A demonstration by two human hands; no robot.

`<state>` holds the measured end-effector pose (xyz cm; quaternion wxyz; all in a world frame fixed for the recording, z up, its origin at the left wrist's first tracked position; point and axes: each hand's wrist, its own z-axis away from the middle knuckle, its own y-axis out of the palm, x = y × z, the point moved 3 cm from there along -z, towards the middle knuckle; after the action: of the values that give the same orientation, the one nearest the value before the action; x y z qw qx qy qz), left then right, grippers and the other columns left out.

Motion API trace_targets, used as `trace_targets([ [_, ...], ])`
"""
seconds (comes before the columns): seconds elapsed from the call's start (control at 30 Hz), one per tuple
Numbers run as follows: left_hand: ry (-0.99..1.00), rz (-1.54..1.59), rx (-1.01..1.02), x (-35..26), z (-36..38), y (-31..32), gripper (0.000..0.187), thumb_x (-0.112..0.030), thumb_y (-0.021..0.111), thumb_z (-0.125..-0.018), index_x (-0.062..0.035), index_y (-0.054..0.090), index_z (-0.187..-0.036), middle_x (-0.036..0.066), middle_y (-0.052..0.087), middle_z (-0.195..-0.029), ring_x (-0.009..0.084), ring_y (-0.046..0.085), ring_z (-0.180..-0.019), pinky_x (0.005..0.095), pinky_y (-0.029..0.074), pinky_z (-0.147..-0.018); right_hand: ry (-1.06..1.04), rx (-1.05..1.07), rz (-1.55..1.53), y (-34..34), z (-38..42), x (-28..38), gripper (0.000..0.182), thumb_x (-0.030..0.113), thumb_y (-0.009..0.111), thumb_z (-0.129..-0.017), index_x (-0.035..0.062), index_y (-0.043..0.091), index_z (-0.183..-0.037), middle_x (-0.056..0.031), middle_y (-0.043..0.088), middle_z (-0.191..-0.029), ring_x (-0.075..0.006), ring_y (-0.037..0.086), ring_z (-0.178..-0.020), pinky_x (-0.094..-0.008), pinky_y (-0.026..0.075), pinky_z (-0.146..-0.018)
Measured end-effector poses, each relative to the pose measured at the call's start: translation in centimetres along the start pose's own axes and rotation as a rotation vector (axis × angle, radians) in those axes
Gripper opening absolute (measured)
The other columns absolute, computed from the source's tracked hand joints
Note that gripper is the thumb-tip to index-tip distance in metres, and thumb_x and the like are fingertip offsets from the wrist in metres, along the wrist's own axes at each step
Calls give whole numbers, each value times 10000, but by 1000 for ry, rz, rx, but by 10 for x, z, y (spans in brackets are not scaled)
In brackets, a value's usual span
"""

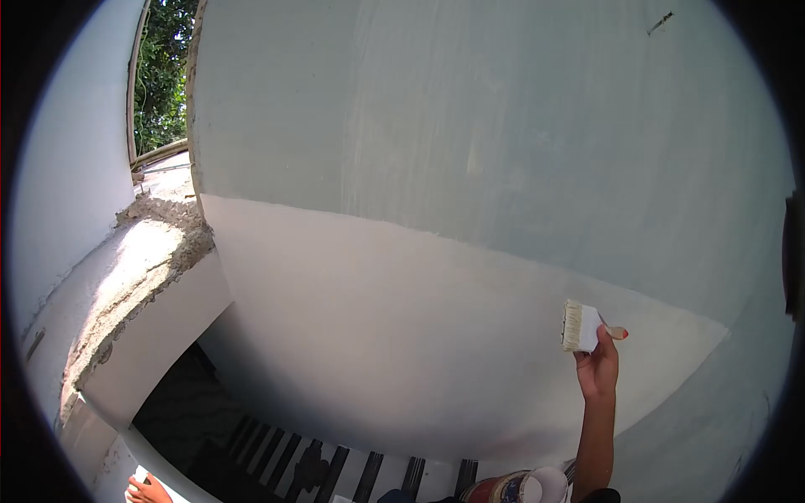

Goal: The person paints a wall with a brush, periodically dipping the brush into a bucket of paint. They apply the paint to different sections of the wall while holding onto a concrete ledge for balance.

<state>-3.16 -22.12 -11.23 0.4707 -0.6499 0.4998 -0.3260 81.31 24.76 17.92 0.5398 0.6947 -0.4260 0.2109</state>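
A wide brush (580,327) with pale bristles and a white body is in my right hand (598,369), held up in front of the wall. Its bristles point left, and the reddish-tipped handle sticks out to the right. My left hand (149,488) shows at the bottom left edge, closed around a small white object that I cannot make out. The wall has a grey-green upper part (470,126) and a whitish lower part (377,293).
Paint containers (524,488) stand at the bottom, beside my right forearm. Dark slats (369,476) run along the lower edge. On the left are a rough broken ledge (126,289) and an opening with foliage (163,75). A nail-like piece (661,23) sticks out at top right.
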Motion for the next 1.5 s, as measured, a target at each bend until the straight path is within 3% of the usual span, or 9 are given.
trace_targets([
  [0.17, 3, -54, -62, 0, -6, 25, 626, -492, 607, -978, -166, 416, -1478, 184, 451, -1513, 383, 323, -1481, 626, 388, -1091, -136, 240, 234, 178, -65, 26, 461, 211, 620, -1004, -44, 525, -1376, -138, 653, -1238, -219, 676, -1112, -365, 610, -870],
  [0.37, -15, -33, -13, -7, 17, -18, 602, -460, 593, -995, -171, 410, -1490, 160, 450, -1517, 356, 317, -1491, 615, 374, -1116, -412, 449, 383, 347, -124, 46, 436, 197, 710, -949, -60, 611, -1286, -134, 710, -1105, -194, 723, -956, -339, 605, -866],
  [0.6, -74, -14, 21, -8, 25, -30, 601, -440, 621, -978, -170, 437, -1481, 131, 424, -1541, 337, 298, -1508, 572, 350, -1147, -635, 634, 604, 468, -148, -3, 347, 162, 788, -882, -57, 703, -1137, -111, 735, -966, -157, 723, -829, -287, 606, -773],
  [0.87, -98, 14, 25, -16, 32, -64, 586, -428, 613, -983, -148, 444, -1469, 168, 419, -1540, 359, 285, -1511, 578, 280, -1195, -835, 857, 1051, 501, -143, -94, 255, 179, 780, -840, 29, 750, -1044, -103, 762, -875, -178, 710, -672, -288, 556, -667],
  [1.13, -85, -13, 52, -19, 33, -73, 622, -433, 619, -975, -144, 421, -1490, 192, 393, -1558, 374, 244, -1529, 607, 240, -1205, -1140, 725, 1129, 540, -165, -41, 252, 172, 770, -837, 15, 747, -1032, -120, 755, -907, -217, 721, -737, -308, 559, -697],
  [1.23, -73, -43, 111, -24, 34, -81, 664, -455, 613, -971, -143, 406, -1518, 235, 384, -1553, 404, 212, -1535, 628, 207, -1208, -1147, 705, 1048, 549, -168, -23, 264, 185, 771, -833, 17, 750, -1036, -128, 753, -937, -211, 718, -767, -315, 559, -715],
  [1.33, -64, -84, 189, -32, 35, -97, 712, -492, 590, -972, -144, 374, -1554, 284, 353, -1564, 437, 177, -1538, 653, 190, -1198, -959, 810, 1023, 539, -145, -51, 279, 196, 769, -821, 31, 757, -1046, -126, 750, -924, -207, 698, -756, -325, 548, -724],
  [1.43, -81, -49, 131, -41, 15, -86, 712, -496, 589, -978, -135, 372, -1552, 276, 361, -1559, 430, 192, -1535, 647, 241, -1165, -802, 926, 1200, 518, -134, -110, 255, 230, 727, -836, 59, 766, -1020, -102, 741, -842, -230, 678, -711, -337, 522, -684],
  [1.5, 46, 91, -109, -55, -15, -57, 654, -449, 616, -961, -113, 428, -1490, 245, 411, -1511, 413, 273, -1490, 607, 302, -1127, -747, 980, 1336, 510, -129, -131, 256, 259, 716, -843, 79, 773, -1016, -97, 738, -819, -238, 678, -719, -344, 516, -673],
])
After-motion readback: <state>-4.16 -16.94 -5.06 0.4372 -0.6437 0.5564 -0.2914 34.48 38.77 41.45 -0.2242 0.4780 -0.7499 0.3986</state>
